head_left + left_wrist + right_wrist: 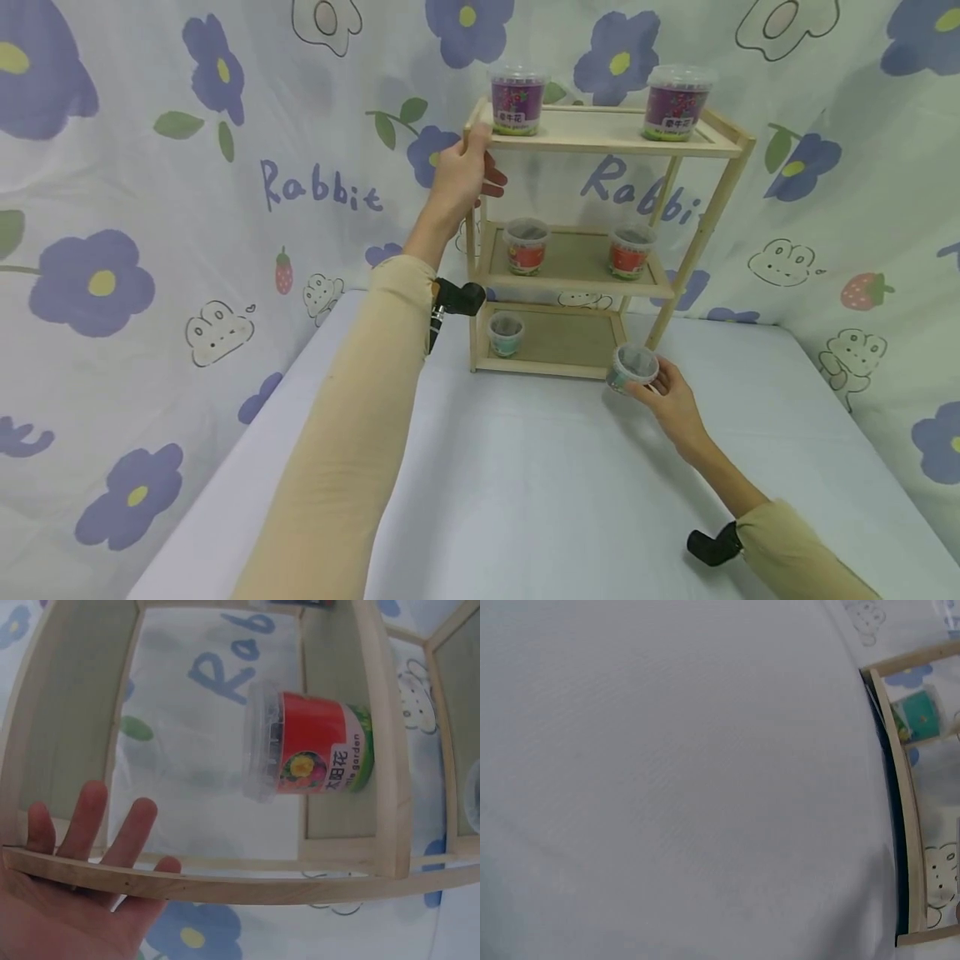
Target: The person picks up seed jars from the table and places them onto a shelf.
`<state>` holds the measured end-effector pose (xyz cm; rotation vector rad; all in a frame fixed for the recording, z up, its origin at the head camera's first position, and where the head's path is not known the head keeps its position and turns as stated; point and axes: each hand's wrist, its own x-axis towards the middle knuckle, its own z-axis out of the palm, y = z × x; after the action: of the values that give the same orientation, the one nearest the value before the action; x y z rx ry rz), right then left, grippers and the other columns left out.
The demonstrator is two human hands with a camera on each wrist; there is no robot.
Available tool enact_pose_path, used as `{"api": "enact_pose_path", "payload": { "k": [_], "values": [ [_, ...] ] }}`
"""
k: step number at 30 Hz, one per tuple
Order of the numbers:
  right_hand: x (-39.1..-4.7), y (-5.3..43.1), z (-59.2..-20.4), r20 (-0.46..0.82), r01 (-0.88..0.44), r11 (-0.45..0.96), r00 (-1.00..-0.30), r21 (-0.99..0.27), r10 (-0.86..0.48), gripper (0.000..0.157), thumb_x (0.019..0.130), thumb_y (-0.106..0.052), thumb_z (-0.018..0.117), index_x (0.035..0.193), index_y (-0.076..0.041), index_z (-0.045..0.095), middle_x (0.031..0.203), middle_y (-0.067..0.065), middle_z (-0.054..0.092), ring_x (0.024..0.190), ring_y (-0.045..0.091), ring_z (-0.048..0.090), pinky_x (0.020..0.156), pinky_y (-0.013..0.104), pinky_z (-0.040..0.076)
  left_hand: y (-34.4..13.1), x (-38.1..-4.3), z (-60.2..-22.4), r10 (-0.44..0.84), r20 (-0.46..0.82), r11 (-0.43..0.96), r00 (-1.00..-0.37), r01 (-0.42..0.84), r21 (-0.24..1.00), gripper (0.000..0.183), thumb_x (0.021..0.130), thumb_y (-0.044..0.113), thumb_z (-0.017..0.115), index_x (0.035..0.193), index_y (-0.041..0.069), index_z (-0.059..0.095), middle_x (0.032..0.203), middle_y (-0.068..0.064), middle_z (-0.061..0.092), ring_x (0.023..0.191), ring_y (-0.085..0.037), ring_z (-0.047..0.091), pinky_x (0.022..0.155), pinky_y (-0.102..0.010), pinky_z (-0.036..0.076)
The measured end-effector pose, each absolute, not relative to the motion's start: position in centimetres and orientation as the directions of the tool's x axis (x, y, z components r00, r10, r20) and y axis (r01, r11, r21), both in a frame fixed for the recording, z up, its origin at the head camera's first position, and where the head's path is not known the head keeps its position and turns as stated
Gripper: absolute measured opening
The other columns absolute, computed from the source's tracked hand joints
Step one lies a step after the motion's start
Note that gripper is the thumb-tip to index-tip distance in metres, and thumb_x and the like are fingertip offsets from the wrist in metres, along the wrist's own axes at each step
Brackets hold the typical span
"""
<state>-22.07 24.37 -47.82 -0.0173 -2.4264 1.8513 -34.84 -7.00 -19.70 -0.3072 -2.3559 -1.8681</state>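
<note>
My left hand (456,185) holds the upper left corner of a three-tier wooden shelf (607,148), thumb at the top edge. In the left wrist view its fingers (131,832) reach past the post (225,889). At the lower right, my right hand (678,408) grips a small clear-lidded plastic tub (632,367) by its right side, at the front corner of the bottom tier. A matching teal-labelled tub (507,335) stands at that tier's left end. The right wrist view shows mostly tabletop, not the held tub's body.
Two purple-labelled tubs, one left (517,102) and one right (677,104), stand on the top tier. Red-labelled tubs, left (527,247) and right (630,252), occupy the middle tier. A white table (525,483) lies below, with a flower-patterned cloth (322,117) behind.
</note>
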Motion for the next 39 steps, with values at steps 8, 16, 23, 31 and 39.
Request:
{"api": "enact_pose_path", "payload": {
  "k": [8,16,23,31,39],
  "values": [
    [-25.5,21.7,-48.8,0.103,-0.089,0.181,-0.992,-0.979,0.070,0.081,0.095,-0.011,0.067,0.154,0.005,0.014,0.156,0.027,0.027,0.146,0.037,0.030,0.113,0.032,0.033,-6.9,-34.9,-20.0,0.088,0.220,0.221,-0.972,0.234,0.947,0.049,0.104,0.055,0.034,0.084,0.014,0.051,0.088,-0.001,0.069,0.098,-0.026,0.071,0.061,-0.028,0.037],
    [-28.5,20.1,-49.4,0.151,-0.091,0.297,-0.971,-0.951,0.186,0.082,0.093,-0.016,0.068,0.151,0.009,0.016,0.150,0.032,0.033,0.140,0.042,0.037,0.114,0.047,0.031,-6.9,-34.9,-20.3,0.093,0.218,0.218,-0.971,0.234,0.948,0.049,0.104,0.055,0.034,0.085,0.014,0.052,0.090,-0.002,0.070,0.094,-0.023,0.071,0.064,-0.030,0.038],
    [-29.8,19.8,-49.4,0.088,-0.001,0.316,-0.961,-0.949,0.262,0.084,0.094,-0.021,0.066,0.154,0.003,0.012,0.153,0.030,0.030,0.142,0.042,0.034,0.113,0.047,0.033,-6.9,-34.7,-20.2,0.111,0.228,0.212,-0.967,0.247,0.946,0.049,0.104,0.054,0.034,0.086,0.013,0.052,0.092,-0.004,0.070,0.096,-0.025,0.071,0.066,-0.032,0.039],
    [-30.5,19.6,-49.7,0.061,0.046,0.361,-0.958,-0.931,0.281,0.084,0.095,-0.025,0.065,0.155,0.002,0.013,0.151,0.030,0.035,0.141,0.042,0.037,0.111,0.049,0.035,-6.9,-34.7,-19.6,0.120,0.223,0.210,-0.967,0.244,0.947,0.048,0.104,0.054,0.034,0.086,0.012,0.051,0.089,-0.002,0.069,0.099,-0.026,0.070,0.065,-0.031,0.037],
    [-30.6,19.3,-50.0,0.062,0.052,0.412,-0.964,-0.910,0.258,0.086,0.096,-0.028,0.064,0.154,0.004,0.009,0.153,0.033,0.030,0.143,0.043,0.032,0.114,0.048,0.031,-7.2,-34.8,-19.7,0.110,0.232,0.218,-0.967,0.251,0.943,0.049,0.104,0.054,0.034,0.086,0.012,0.051,0.091,-0.003,0.069,0.091,-0.022,0.071,0.063,-0.030,0.038]
  ]
}}
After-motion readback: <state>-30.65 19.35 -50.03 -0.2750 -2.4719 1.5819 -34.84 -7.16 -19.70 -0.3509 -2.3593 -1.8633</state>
